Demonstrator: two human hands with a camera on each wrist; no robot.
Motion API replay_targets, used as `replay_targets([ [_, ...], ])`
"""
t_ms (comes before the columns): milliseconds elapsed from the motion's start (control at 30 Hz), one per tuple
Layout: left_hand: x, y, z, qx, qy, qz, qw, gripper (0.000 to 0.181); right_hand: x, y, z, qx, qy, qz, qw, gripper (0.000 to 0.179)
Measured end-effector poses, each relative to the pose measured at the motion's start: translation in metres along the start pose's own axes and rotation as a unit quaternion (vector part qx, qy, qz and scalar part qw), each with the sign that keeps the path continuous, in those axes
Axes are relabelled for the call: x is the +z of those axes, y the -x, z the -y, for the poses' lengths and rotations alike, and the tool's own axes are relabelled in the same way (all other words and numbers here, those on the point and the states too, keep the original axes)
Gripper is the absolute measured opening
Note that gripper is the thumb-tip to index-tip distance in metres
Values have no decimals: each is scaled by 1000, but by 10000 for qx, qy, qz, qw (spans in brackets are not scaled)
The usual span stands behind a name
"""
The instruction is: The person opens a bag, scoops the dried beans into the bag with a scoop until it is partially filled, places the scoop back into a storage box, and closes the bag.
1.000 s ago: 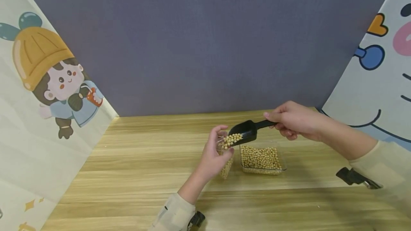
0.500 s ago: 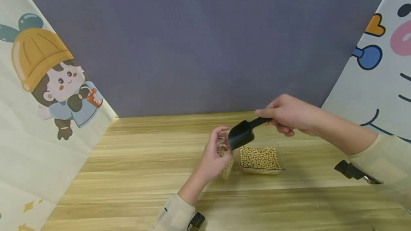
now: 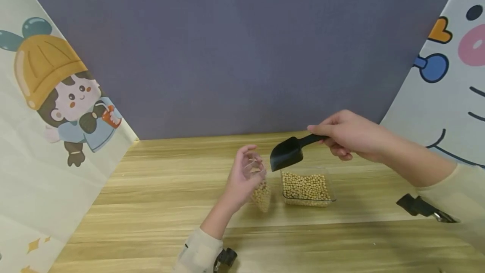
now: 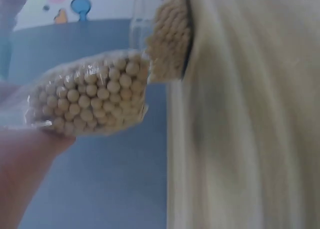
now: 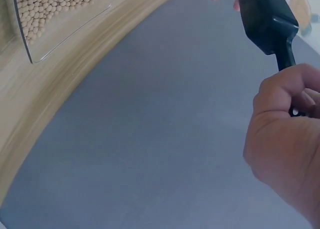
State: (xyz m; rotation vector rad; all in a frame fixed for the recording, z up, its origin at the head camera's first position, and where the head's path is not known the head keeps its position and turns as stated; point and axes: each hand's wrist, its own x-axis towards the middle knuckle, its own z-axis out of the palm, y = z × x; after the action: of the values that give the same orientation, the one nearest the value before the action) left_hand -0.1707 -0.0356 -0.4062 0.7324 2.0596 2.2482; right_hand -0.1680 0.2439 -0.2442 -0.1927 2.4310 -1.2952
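In the head view my left hand [image 3: 236, 184] grips a clear plastic bag [image 3: 262, 199] by its top, fingers curled round the open mouth. Soybeans fill the lower part of the bag, which hangs above the table; the left wrist view shows the beans [image 4: 95, 91] close up through the film. My right hand [image 3: 348, 134] holds a black scoop [image 3: 286, 154] by its handle. The scoop's blade tilts down to the left, apart from the bag and just to its right. Its dark underside faces the head camera, so its inside is hidden.
A clear rectangular container [image 3: 307, 202] with soybeans [image 3: 305, 185] in it stands on the wooden table [image 3: 170, 205], below the scoop and right of the bag. A grey-blue panel [image 3: 242, 54] rises behind the table, with cartoon-printed panels [image 3: 41, 146] at both sides.
The scoop first showed beans spilling at the bag's mouth, then tipped over further; no beans show on it now. My left hand has moved left with the bag, away from the scoop.
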Motion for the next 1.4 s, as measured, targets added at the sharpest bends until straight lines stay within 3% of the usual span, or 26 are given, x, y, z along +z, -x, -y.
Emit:
replay_targets([
  [100,-11,-1,-6,-158,282,28,9995,74,-7,4,-9,41,-257,-53,9996,43],
  [333,-27,-1,-13,-321,309,152,9989,80,-14,3,-48,260,-519,-33,9983,44],
  [700,-26,1,-11,-192,34,234,9995,77,-1,-5,-136,569,-318,105,9978,44],
  [867,-25,2,-9,-160,-32,156,9997,76,5,-10,-164,684,-420,230,9965,44],
  [1033,-24,2,-9,-167,-68,117,9998,75,10,-13,-178,733,-469,301,9957,43],
  [1233,-25,2,-7,-123,-29,155,9998,75,15,-15,-184,782,-316,175,9963,55],
  [1400,-24,2,-6,-125,-39,172,9998,76,21,-16,-184,779,-165,275,9964,46],
])
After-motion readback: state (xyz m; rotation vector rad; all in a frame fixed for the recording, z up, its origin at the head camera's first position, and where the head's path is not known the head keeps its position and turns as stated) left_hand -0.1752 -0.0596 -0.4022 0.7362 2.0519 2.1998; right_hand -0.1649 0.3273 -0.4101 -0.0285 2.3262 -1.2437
